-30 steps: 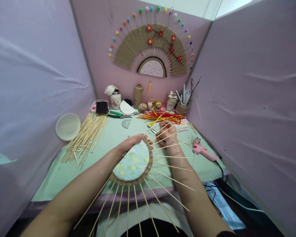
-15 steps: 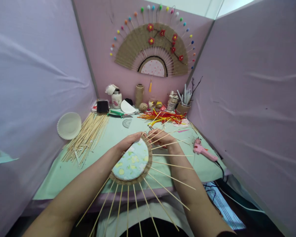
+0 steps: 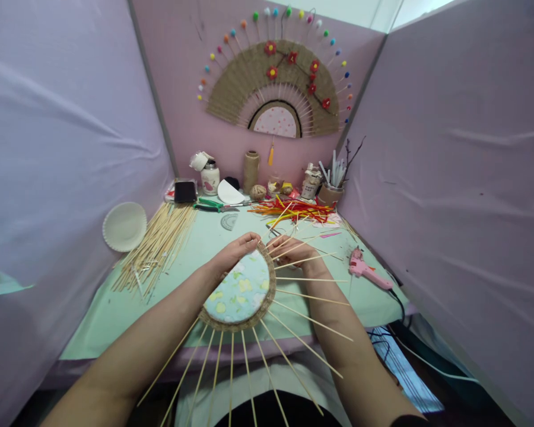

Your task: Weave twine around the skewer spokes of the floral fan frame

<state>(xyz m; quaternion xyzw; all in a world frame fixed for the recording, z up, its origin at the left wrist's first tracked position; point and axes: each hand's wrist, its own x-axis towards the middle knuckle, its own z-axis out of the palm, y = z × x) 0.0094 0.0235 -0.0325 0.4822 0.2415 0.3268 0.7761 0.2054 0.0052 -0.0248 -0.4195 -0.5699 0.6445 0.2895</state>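
A half-round fan frame (image 3: pixel 240 287) with pale blue flowered cloth and a brown twine rim is held above the table's front edge. Thin bamboo sticks (image 3: pixel 309 279) spread outward from its curved rim. My left hand (image 3: pixel 240 249) is closed on the upper corner of the frame, thumb near the rim. Beside it, my right hand (image 3: pixel 289 249) is closed behind the upper sticks, close to the rim's end. Its fingertips are partly hidden by the sticks, so what they pinch cannot be made out.
A pink glue gun (image 3: pixel 368 270) with a cord lies at the right. Bamboo sticks (image 3: pixel 158 249) and a white paper plate (image 3: pixel 124 227) are at the left. Behind the hands are green-handled pliers (image 3: pixel 211 205), a protractor (image 3: pixel 229 222), red and yellow pipe cleaners (image 3: pixel 293 209) and a twine roll (image 3: pixel 251 172).
Both hands have shifted slightly at the upper corner of the frame, with the left fingers a little higher. The fan frame has moved only a tiny bit.
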